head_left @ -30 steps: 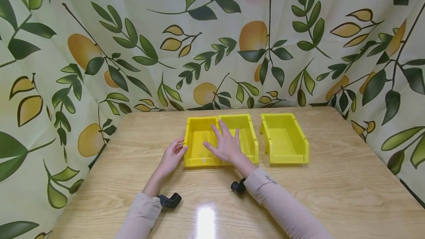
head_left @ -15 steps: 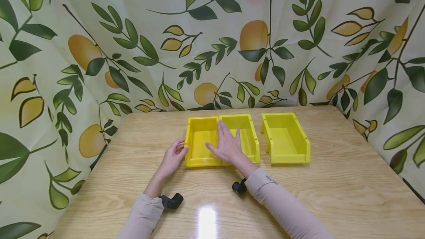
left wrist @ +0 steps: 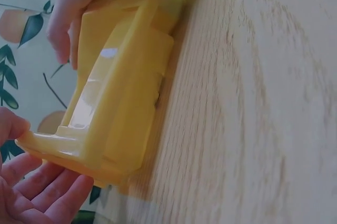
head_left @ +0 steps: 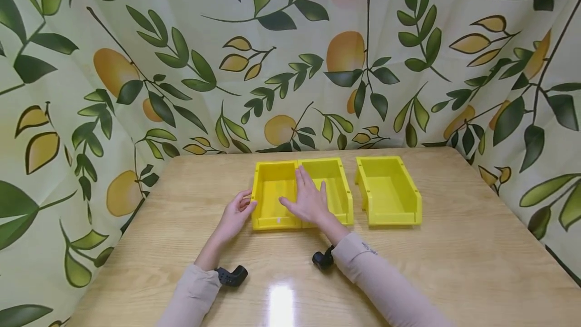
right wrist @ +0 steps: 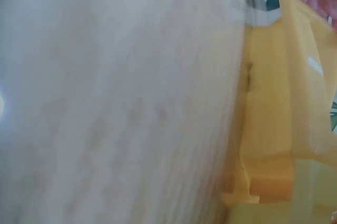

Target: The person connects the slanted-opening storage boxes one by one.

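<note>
On the wooden table [head_left: 199,175], the left bin [head_left: 271,207] abuts the middle bin [head_left: 337,193]; the left hand [head_left: 236,212] pinches the left bin's outer wall, while the right hand [head_left: 312,203], thumb apart, spans the seam, contact unclear. An uneven left-hand pull could skew or separate the pair.

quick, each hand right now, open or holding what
Left hand: holding the side wall of the leftmost yellow, open-topped plastic bin.
Right hand: open, fingers extended over that bin and the adjoining yellow plastic bin; contact can't be told.
</note>
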The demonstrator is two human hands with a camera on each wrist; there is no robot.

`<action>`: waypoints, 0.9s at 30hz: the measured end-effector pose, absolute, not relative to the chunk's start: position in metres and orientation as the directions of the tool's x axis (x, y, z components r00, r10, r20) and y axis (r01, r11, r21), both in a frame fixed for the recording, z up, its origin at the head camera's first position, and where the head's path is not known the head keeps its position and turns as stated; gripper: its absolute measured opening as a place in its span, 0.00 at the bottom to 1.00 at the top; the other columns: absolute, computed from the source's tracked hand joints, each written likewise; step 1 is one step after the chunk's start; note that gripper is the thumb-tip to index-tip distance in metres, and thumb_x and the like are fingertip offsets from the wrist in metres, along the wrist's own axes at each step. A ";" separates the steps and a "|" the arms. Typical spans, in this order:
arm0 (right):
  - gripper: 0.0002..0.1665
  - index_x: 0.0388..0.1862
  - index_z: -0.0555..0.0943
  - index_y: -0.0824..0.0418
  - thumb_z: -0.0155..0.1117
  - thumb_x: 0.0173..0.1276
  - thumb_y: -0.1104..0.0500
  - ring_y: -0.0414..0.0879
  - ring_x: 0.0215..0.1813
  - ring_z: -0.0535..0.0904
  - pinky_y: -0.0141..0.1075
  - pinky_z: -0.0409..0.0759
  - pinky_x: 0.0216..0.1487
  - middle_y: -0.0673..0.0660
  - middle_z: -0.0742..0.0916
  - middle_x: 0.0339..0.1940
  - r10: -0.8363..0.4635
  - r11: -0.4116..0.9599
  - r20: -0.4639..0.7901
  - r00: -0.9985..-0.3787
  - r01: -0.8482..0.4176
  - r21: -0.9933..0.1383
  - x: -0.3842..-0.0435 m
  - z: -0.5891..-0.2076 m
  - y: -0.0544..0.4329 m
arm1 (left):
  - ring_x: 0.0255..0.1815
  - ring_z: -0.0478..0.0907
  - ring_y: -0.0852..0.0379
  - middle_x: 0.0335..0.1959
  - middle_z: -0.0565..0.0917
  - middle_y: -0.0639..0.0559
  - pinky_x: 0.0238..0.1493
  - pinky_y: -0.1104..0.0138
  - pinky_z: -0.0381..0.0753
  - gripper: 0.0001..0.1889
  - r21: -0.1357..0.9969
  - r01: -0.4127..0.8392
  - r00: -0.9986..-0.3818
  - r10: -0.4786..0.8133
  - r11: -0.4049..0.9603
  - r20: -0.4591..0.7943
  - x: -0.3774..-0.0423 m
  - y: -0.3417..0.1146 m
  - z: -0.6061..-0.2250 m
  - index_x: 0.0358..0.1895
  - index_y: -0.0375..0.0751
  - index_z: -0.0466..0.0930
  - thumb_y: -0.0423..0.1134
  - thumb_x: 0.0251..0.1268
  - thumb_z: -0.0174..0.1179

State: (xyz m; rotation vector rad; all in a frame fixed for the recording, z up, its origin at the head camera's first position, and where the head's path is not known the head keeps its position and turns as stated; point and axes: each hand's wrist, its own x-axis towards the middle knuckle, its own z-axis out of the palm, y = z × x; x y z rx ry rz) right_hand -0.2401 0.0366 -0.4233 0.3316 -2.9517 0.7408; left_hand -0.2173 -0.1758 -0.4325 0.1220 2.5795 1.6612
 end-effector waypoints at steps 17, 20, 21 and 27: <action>0.58 0.78 0.49 0.64 0.54 0.63 0.30 0.57 0.80 0.55 0.68 0.56 0.72 0.59 0.52 0.82 -0.248 0.835 0.140 -0.959 -0.285 -0.471 -0.237 -0.424 0.043 | 0.66 0.74 0.41 0.64 0.76 0.33 0.67 0.52 0.74 0.26 0.921 -0.005 -0.997 0.072 0.389 -0.036 -0.216 -0.177 -0.438 0.72 0.43 0.63 0.42 0.73 0.53; 0.55 0.77 0.51 0.66 0.54 0.65 0.32 0.59 0.78 0.57 0.66 0.60 0.70 0.61 0.53 0.81 -0.268 0.808 0.162 -0.950 -0.313 -0.500 -0.238 -0.423 0.046 | 0.66 0.74 0.41 0.64 0.76 0.33 0.68 0.52 0.74 0.26 0.927 -0.020 -0.997 0.062 0.376 -0.046 -0.215 -0.177 -0.439 0.71 0.42 0.64 0.43 0.72 0.53; 0.55 0.77 0.52 0.67 0.54 0.65 0.33 0.60 0.78 0.57 0.66 0.61 0.70 0.61 0.54 0.81 -0.271 0.799 0.167 -0.948 -0.318 -0.511 -0.238 -0.422 0.046 | 0.66 0.74 0.41 0.63 0.76 0.33 0.67 0.53 0.74 0.26 0.928 -0.019 -0.997 0.057 0.372 -0.043 -0.215 -0.177 -0.438 0.70 0.39 0.65 0.42 0.72 0.54; 0.51 0.76 0.55 0.68 0.56 0.67 0.36 0.63 0.77 0.59 0.63 0.63 0.71 0.62 0.54 0.81 -0.284 0.750 0.190 -0.940 -0.341 -0.567 -0.241 -0.422 0.051 | 0.63 0.76 0.42 0.60 0.78 0.31 0.65 0.57 0.78 0.21 0.927 -0.029 -0.999 0.020 0.375 -0.040 -0.214 -0.175 -0.437 0.62 0.27 0.71 0.38 0.72 0.53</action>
